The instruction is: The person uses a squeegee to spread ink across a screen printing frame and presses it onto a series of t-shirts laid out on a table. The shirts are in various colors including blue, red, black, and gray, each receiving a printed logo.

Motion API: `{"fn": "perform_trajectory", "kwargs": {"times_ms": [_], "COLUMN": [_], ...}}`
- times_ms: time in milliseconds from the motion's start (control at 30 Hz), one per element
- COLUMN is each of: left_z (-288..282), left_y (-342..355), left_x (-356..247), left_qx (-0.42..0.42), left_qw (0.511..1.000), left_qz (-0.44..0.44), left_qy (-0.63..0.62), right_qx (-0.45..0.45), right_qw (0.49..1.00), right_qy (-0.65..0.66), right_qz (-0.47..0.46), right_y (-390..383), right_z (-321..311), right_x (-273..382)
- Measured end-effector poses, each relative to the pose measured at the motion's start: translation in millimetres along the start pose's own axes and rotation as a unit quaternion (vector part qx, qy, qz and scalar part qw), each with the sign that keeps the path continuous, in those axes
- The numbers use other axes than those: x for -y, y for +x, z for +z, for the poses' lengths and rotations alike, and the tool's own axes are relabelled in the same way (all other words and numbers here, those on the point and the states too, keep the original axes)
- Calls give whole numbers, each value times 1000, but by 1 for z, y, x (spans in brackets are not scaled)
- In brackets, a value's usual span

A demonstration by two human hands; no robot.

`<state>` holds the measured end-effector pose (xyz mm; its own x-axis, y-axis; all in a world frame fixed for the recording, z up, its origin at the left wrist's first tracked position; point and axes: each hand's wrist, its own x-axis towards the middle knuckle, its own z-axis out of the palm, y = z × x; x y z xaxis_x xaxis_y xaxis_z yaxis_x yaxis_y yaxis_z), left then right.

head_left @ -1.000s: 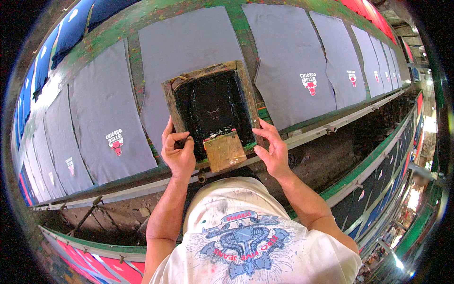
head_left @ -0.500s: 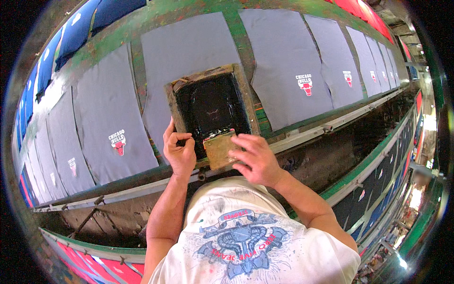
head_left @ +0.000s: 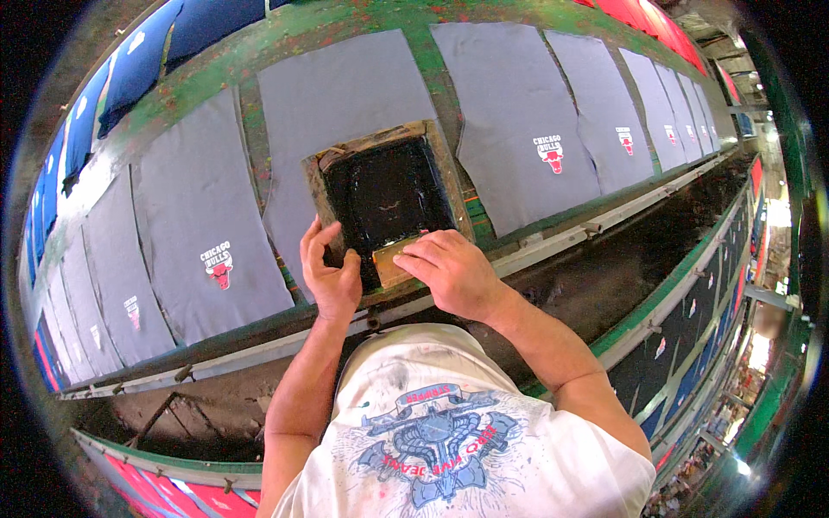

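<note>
A wooden-edged printing screen (head_left: 446,173) with a dark, ink-wet mesh lies over the lower part of a grey fabric piece (head_left: 345,82). Low inside it stands a squeegee with a wooden handle (head_left: 390,269). My right hand (head_left: 453,272) is closed over the squeegee's top and right side, fingers pressed on the wood. At the screen's lower left corner, my left hand (head_left: 331,276) straddles the side rail, its thumb on the inner side and fingers on the outer; its index finger is bent and raised. The fabric under the screen is hidden.
More grey pieces, each with a red and white bull print (head_left: 551,155), lie in a row on both sides along the green table (head_left: 445,112). Dark blue cloths (head_left: 134,65) hang over its far left edge. A metal rail (head_left: 540,259) runs along the near edge; another table stands behind me.
My right hand has moved left and down onto the squeegee, whose handle now looks shorter and more upright. My left thumb and index finger have parted from a pinch.
</note>
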<state>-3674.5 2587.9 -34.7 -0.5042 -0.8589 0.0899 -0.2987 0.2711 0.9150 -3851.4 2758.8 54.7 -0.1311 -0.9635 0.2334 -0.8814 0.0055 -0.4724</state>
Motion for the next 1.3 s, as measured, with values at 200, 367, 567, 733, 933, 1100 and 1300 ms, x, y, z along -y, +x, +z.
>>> {"fn": "perform_trajectory", "kwargs": {"times_ms": [200,367,567,733,933,1100,1300], "left_z": [1,15,20,21,20,18,17], "left_y": [43,60,55,54,55,53,55], "left_x": [-5,1,12,18,14,12,14], "left_qx": [-2,-21,-35,-41,-47,-43,-48], "left_qw": [999,999,996,997,998,999,998], "left_qz": [35,41,20,34,35,20,41], "left_qy": [-3,-25,-79,-56,-15,-19,4], "right_qx": [13,-1,-17,30,81,101,109], "right_qw": [999,999,999,999,993,989,982], "right_qy": [-14,1,10,10,-26,10,21], "right_qz": [30,50,32,-5,-76,-110,-155], "right_y": [8,4,-2,-3,-4,-1,6], "right_z": [-11,-10,-5,-8,-12,-18,-18], "right_x": [12,16,9,-1,-18,-37,-50]}}
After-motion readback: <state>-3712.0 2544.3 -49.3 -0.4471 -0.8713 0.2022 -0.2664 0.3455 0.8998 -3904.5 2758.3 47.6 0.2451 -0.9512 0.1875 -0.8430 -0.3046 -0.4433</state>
